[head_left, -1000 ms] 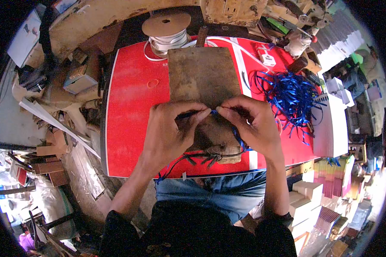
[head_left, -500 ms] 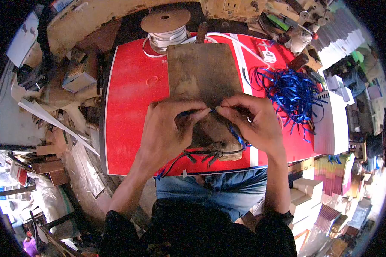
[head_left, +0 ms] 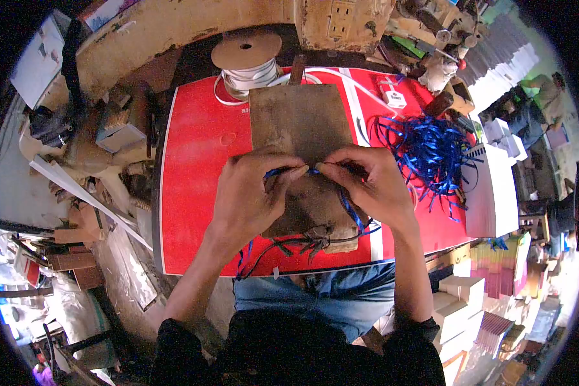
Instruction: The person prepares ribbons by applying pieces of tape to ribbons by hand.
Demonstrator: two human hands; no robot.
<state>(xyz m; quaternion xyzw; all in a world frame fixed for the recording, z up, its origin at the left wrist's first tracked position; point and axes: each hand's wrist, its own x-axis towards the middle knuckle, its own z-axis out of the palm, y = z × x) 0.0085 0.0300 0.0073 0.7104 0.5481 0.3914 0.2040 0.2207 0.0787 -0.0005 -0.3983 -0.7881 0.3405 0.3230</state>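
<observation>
My left hand (head_left: 248,193) and my right hand (head_left: 373,186) meet over a worn brown board (head_left: 299,119), fingertips almost touching. Each pinches a thin blue ribbon (head_left: 313,171), a short stretch of which shows between them. One length of it hangs below my right hand toward the board's near edge. Another bit shows behind my left fingers. Dark cords (head_left: 302,243) lie bunched across the near end of the board. To the right of my right hand sits a tangled heap of blue ribbon (head_left: 431,151).
The board rests on a red tabletop (head_left: 196,174). Behind it stands a spool of white cord (head_left: 248,67), with a small white pack (head_left: 393,96) farther right. A stack of white sheets (head_left: 492,193) stands at the right edge. Boxes (head_left: 460,296) are piled lower right.
The view has shifted, so the table and board sit lower in the picture. My hands keep their pinch, and slightly more blue ribbon shows between the fingertips.
</observation>
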